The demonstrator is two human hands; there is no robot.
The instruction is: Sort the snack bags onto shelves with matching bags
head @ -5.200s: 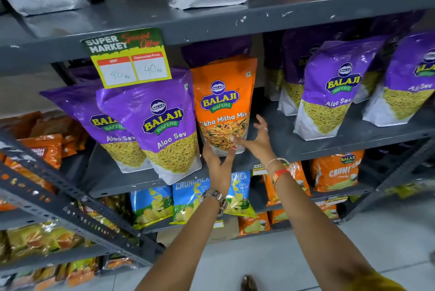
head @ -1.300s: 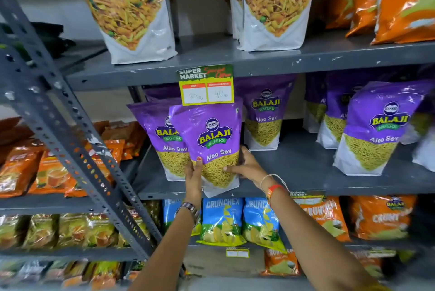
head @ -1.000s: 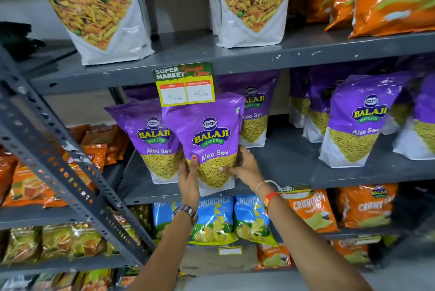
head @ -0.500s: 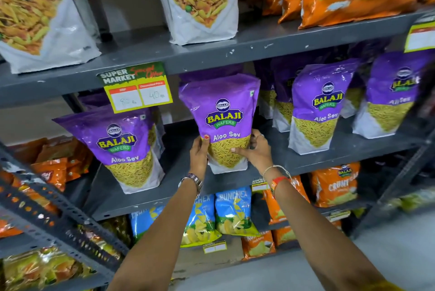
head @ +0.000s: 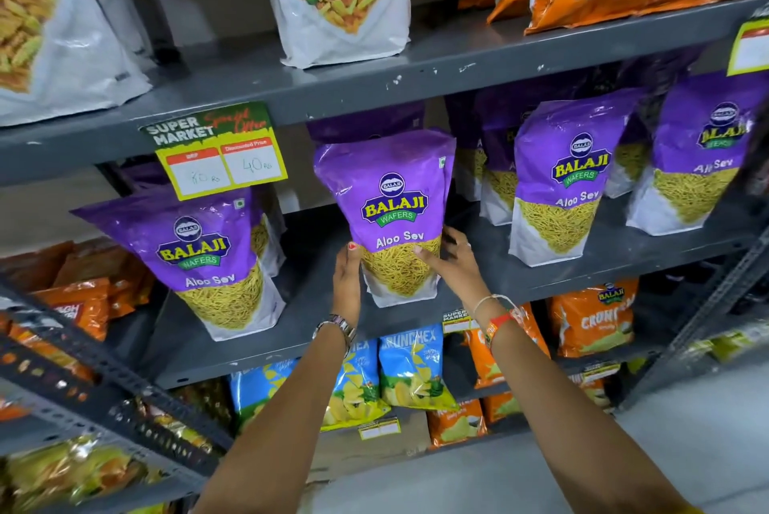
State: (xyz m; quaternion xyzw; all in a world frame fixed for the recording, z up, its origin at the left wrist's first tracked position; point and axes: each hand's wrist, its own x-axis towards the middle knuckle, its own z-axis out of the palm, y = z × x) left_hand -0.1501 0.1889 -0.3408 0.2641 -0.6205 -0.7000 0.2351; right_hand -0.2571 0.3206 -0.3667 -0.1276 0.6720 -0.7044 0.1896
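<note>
A purple Aloo Sev bag (head: 389, 218) is stood upright on the grey middle shelf (head: 541, 284), its long axis running from 6 to 12 o'clock with the sealed top at 12 and the white base at 6, the printed face turned towards the camera. The upper part is purple with a yellow, blue and green Balaji Wafers logo; below the words "Aloo Sev" a picture of thin yellow strands fills the lower front, ending in white corners. The bag is held between both hands: the left hand (head: 347, 284) is pressed flat against its edge at 9 o'clock, thumb on the front, and the right hand (head: 455, 263) is laid on the lower corner at 3 o'clock, fingers spread around the side, so each grip is closed on the bag. Matching purple bags are seen on the same shelf, one (head: 208, 259) at 9 o'clock of the held bag and apart from it, others (head: 561, 180) at 3 o'clock. A price tag (head: 218, 157) is hung from the shelf edge above, at 10 o'clock of the held bag.
</note>
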